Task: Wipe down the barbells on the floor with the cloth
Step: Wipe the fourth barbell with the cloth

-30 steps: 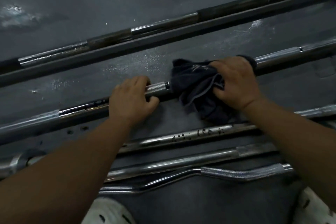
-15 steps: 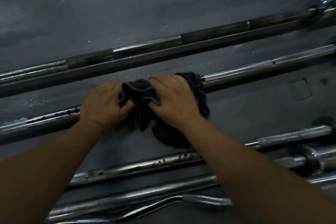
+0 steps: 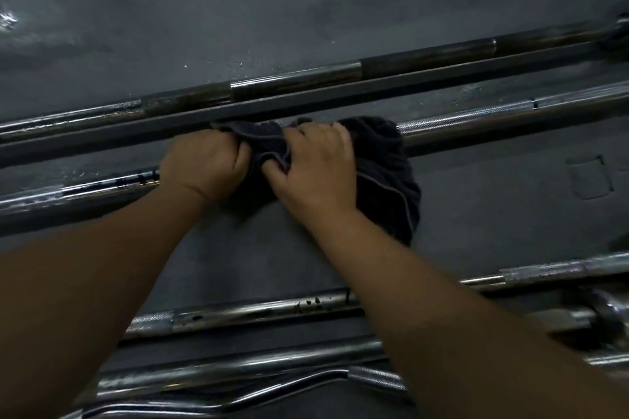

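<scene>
Both hands, left hand (image 3: 204, 165) and right hand (image 3: 315, 167), grip the dark cloth (image 3: 384, 173), which hides the middle of the barbell (image 3: 476, 119); its ends are cut off.

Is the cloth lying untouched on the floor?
No, the right hand grips the cloth on a barbell, and the left hand grips that barbell beside it.

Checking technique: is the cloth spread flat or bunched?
Bunched: the cloth lies crumpled over the barbell, clutched by the right hand; left hand grips the barbell alongside.
</scene>
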### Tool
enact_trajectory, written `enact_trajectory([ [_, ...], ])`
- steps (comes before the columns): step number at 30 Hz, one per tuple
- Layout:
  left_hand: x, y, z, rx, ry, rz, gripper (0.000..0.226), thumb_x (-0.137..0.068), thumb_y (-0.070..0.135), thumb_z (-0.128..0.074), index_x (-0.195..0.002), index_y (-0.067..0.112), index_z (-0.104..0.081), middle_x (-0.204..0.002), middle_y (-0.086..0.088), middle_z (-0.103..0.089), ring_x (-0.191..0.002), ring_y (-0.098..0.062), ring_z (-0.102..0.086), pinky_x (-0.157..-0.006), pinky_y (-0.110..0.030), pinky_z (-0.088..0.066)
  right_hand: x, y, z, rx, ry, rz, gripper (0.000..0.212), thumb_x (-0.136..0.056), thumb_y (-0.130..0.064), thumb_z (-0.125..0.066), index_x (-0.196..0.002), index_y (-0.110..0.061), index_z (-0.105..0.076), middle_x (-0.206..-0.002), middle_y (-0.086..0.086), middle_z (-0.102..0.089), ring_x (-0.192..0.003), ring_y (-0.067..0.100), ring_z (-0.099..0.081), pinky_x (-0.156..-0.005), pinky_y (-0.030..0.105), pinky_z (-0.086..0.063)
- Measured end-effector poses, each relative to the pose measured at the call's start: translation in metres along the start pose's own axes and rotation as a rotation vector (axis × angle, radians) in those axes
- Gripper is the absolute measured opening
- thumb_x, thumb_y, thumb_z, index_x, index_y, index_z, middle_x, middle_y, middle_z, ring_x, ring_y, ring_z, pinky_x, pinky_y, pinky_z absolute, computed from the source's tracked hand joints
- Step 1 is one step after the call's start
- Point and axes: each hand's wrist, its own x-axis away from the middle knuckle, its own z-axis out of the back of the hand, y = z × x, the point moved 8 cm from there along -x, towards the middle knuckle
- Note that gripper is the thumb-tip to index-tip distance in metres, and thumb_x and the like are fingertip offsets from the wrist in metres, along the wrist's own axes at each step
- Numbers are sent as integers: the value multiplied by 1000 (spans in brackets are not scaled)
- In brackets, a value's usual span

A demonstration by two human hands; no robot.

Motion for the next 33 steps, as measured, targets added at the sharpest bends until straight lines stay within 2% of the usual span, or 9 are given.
enact_trajectory([
  [5,-2,-4,-4,6,4,4,48,-90,48,-21,-70,18,-53,-79,-21,-67,-74,-42,-63,-60,-34,-32,-4,63,16,61,-29,238,56,-81,-53,-53,-117,-13,-68,-104,12,-68,-97,34,-61,-95,42,-40],
  [10,1,-5,-9,13,3,22,42,-96,44,-24,-73,20,-50,-76,-11,-63,-65,-31,-52,-59,-32,-28,-11,181,71,171,41,-22,38,-84,-38,-47,-89,-4,-63,-85,24,-62,-81,40,-57,-83,46,-38],
  [13,10,2,-5,61,6,83,35,-99,38,-28,-74,21,-47,-75,-8,-57,-65,-23,-39,-60,-32,-26,-9,141,59,172,73,-301,33,-81,-37,-46,-74,-9,-60,-77,20,-62,-76,38,-56,-79,47,-40],
  [15,18,2,-8,49,-13,133,35,-97,38,-28,-80,19,-52,-77,-9,-58,-65,-25,-43,-60,-33,-29,5,66,33,62,26,-154,27,-77,-38,-51,-76,-14,-64,-80,15,-65,-79,36,-57,-78,43,-40],
  [18,34,5,-11,34,-49,128,42,-86,37,-35,-87,7,-64,-79,-23,-64,-68,-39,-61,-60,-37,-41,36,-18,3,-117,-82,28,46,-76,-42,-50,-109,-15,-68,-110,7,-65,-111,29,-55,-108,44,-33],
  [22,60,25,-8,-24,-65,64,39,-88,31,-35,-77,5,-63,-76,-23,-63,-69,-40,-60,-63,-41,-43,58,18,17,-57,-168,176,57,-73,-41,-48,-122,-18,-64,-121,5,-63,-114,28,-55,-107,41,-36],
  [28,120,46,-15,60,-64,193,34,-95,42,-36,-111,24,-60,-101,-1,-65,-94,-28,-57,-87,-41,-32,81,181,96,118,-47,-135,40,-74,-34,-48,-103,-12,-64,-95,13,-63,-91,35,-54,-88,44,-42],
  [31,147,57,-27,125,-114,241,42,-95,49,-33,-127,27,-50,-122,1,-58,-117,-24,-50,-102,-42,-22,99,174,95,41,70,-389,28,-78,-33,-47,-80,-8,-58,-83,16,-60,-84,36,-52,-83,46,-42],
  [33,153,59,-30,119,-126,240,46,-94,53,-30,-130,29,-46,-128,2,-53,-123,-24,-45,-107,-44,-18,104,128,76,-1,102,-377,26,-80,-35,-50,-77,-10,-57,-83,15,-59,-85,34,-50,-84,47,-42],
])
